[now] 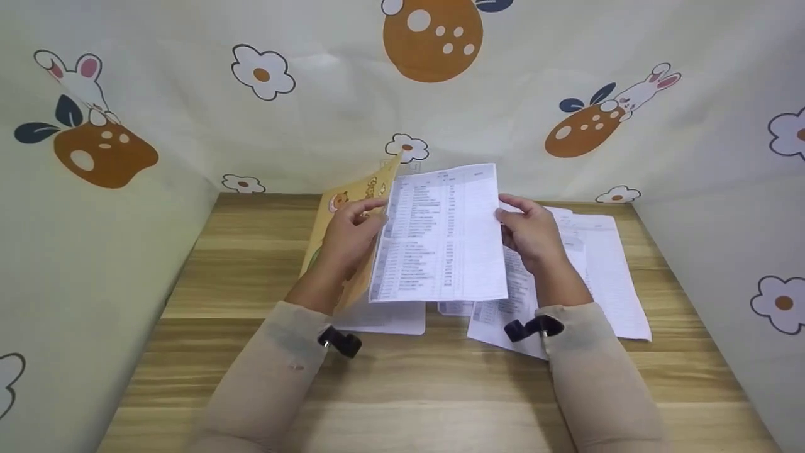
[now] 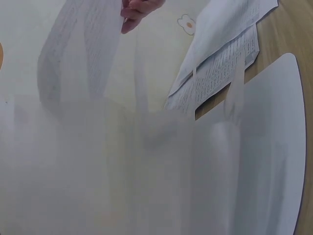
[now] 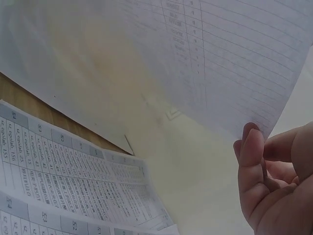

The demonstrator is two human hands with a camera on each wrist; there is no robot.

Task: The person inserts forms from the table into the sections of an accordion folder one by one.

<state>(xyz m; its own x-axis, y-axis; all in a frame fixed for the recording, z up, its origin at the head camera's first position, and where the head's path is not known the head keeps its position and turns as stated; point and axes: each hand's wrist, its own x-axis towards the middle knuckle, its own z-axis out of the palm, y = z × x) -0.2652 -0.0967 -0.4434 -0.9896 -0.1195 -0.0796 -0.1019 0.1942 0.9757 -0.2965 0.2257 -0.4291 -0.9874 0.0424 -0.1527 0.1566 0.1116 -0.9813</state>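
A yellow folder (image 1: 358,187) with cartoon prints stands partly open in front of the person. The left hand (image 1: 352,239) grips it, thumb close to the left edge of a printed sheet (image 1: 481,245). The right hand (image 1: 533,234) pinches that sheet's right edge between thumb and fingers, holding it tilted up. In the right wrist view the fingertips (image 3: 253,147) meet at the paper's edge. A translucent layer (image 2: 146,176) of the folder fills much of the left wrist view, hiding the left hand. The folder's white rounded lower corner (image 1: 402,322) rests on the table.
More printed papers (image 1: 607,270) lie overlapping on the wooden table (image 1: 251,233) at the right, partly beneath the right hand and wrist. A patterned curtain (image 1: 314,126) surrounds the table at the back and sides. Black wrist cameras (image 1: 344,343) sit on both sleeves.
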